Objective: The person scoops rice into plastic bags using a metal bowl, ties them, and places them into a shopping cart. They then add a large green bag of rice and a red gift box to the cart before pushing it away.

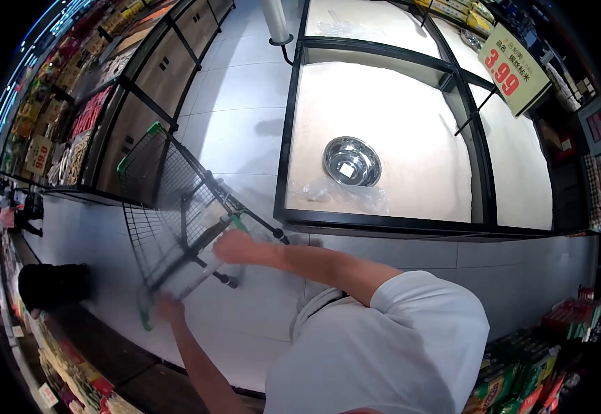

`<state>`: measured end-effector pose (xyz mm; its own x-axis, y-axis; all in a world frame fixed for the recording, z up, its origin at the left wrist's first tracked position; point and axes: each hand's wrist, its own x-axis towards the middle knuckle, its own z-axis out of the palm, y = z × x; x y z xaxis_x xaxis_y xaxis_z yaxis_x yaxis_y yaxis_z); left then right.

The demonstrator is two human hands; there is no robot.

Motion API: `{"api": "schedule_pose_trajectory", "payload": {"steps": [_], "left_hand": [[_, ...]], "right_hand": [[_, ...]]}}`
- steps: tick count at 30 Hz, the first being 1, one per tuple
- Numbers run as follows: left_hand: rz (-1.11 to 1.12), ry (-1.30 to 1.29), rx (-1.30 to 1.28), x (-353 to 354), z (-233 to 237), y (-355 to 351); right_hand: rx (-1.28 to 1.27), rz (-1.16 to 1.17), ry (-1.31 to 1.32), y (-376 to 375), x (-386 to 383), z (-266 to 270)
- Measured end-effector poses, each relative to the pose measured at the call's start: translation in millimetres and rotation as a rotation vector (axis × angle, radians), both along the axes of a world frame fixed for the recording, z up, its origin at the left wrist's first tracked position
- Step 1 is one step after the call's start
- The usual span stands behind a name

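Both of my hands are on the handle bar of a wire shopping cart point(169, 200) with green plastic corners. My right hand point(235, 247) is closed round the bar's end beside a green end piece. At the other end, my left hand point(169, 310) is wrapped round the handle near another green piece, a little smeared by motion. The cart stands at an angle on the tiled floor, its basket pointing up and left. Inside, the mesh basket looks blurred, and I cannot make out any contents.
A black-framed bin of white rice point(397, 103) stands right of the cart, with a steel bowl point(351, 161) and clear plastic bags on it. A price sign point(511, 72) rises there. Wooden shelving point(135, 110) flanks the left. A person in black point(53, 286) is at lower left.
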<state>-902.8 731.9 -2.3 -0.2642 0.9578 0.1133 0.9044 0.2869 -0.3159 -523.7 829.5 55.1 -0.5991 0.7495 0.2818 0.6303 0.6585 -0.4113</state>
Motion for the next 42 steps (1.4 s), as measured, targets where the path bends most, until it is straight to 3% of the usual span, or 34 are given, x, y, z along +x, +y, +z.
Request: {"api": "schedule_pose_trajectory", "payload": {"steps": [1, 2, 5, 9, 12, 16, 20, 23, 27, 30, 36, 42], "left_hand": [[0.031, -0.014, -0.023, 2.2, 7.1, 13.5], [0.131, -0.203, -0.112, 2.3, 14.7, 27.8], [0.100, -0.225, -0.123, 2.7, 30.2, 65.3], [-0.077, 0.008, -0.063, -18.7, 27.0, 121.8], [-0.020, -0.101, -0.132, -24.2, 29.6, 164.5], [-0.105, -0.077, -0.108, -29.5, 21.1, 225.2], [-0.162, -0.134, -0.144, -23.4, 39.5, 291.2], [-0.208, -0.146, -0.143, -33.6, 13.1, 345.0], [-0.223, -0.210, -0.176, -0.5, 36.9, 426.3], [-0.381, -0.144, -0.091, -0.2, 20.9, 475.3], [-0.434, -0.096, -0.105, 52.8, 40.6, 556.7], [-0.546, -0.240, -0.077, 95.1, 38.5, 628.3]], "right_hand": [[-0.001, 0.005, -0.014, 9.6, -3.8, 1.2], [0.002, -0.011, 0.000, 19.4, -6.7, 0.8], [-0.008, -0.055, -0.001, 40.8, -9.5, 10.9], [-0.006, -0.100, 0.068, 84.0, -21.1, -3.2], [-0.003, -0.164, 0.122, 108.8, -23.9, -5.3], [-0.051, -0.219, 0.135, 150.7, -26.6, -11.3], [-0.033, -0.299, -0.003, 194.7, -27.7, -2.8], [0.327, -0.375, 0.007, 225.3, -27.1, -14.4], [0.068, -0.530, 0.173, 284.2, -20.9, -3.6], [-0.086, -0.613, 0.095, 315.9, -14.1, 7.4], [-0.040, -0.721, 0.114, 374.8, 15.9, 4.8], [-0.031, -0.819, 0.108, 425.8, 50.4, 4.3]]}}
